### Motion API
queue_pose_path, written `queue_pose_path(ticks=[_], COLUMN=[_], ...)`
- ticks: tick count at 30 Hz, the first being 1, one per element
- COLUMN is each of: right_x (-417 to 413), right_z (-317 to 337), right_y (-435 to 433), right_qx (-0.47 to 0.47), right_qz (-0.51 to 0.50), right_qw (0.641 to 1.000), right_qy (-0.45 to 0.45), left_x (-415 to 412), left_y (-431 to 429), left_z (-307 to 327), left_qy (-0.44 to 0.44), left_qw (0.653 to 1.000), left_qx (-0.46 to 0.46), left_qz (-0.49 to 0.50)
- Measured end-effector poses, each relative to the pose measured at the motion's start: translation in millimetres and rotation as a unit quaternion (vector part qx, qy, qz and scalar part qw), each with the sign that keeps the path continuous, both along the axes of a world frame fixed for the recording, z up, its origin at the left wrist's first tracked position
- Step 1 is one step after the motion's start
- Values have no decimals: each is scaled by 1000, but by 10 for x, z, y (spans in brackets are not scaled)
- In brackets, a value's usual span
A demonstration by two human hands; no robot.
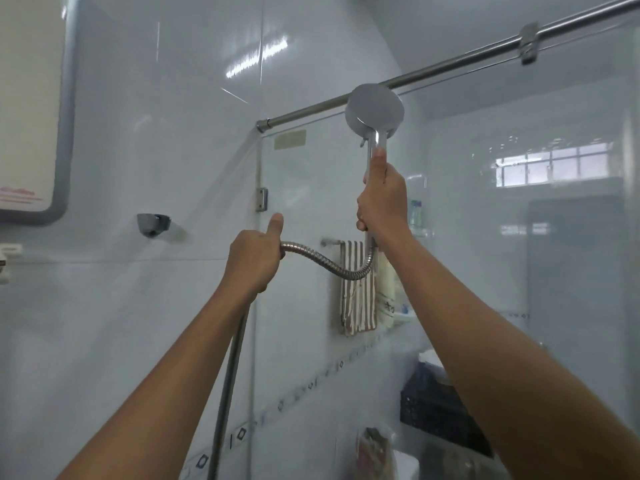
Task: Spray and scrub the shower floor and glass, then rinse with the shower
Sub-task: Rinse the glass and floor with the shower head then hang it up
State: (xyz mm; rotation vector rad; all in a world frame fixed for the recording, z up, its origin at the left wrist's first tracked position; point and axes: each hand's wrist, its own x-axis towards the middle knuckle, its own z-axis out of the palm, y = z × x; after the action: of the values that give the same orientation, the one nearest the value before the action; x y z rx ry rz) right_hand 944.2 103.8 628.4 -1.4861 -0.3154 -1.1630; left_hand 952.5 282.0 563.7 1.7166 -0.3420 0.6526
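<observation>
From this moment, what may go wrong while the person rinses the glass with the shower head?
1. The right hand holds the shower head almost level with the glass panel's top edge; water may pass over and wet the striped towel hanging behind.
2. The hose bends sharply between the right hand and the left hand; it might kink.
3. Spray drifting left could reach the white wall unit.

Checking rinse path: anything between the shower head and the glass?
Nothing visible. The right hand holds the shower head up by the glass top; the left hand grips the hose. The striped towel hangs beyond the glass.
</observation>
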Motion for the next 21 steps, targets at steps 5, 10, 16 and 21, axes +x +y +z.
queue_pose_path(ticks=[5,10,16,21], right_x=[-563,-1035,-1613,-1949], right_z=[66,79,197,222], right_y=[-302,-600,-942,-1255], right_qx=[26,57,80,100], right_qz=[-6,-20,-43,-38], right_qw=[1000,998,996,994], right_qy=[-2,0,-7,4], left_x=[-302,-604,-988,-1279], left_y=[-279,-575,-930,-1235], left_z=[-14,-73,32,53], left_qy=[-2,-15,-43,-66], left_qw=[999,997,993,991], left_qx=[17,20,14,22], left_qz=[-40,-77,-113,-110])
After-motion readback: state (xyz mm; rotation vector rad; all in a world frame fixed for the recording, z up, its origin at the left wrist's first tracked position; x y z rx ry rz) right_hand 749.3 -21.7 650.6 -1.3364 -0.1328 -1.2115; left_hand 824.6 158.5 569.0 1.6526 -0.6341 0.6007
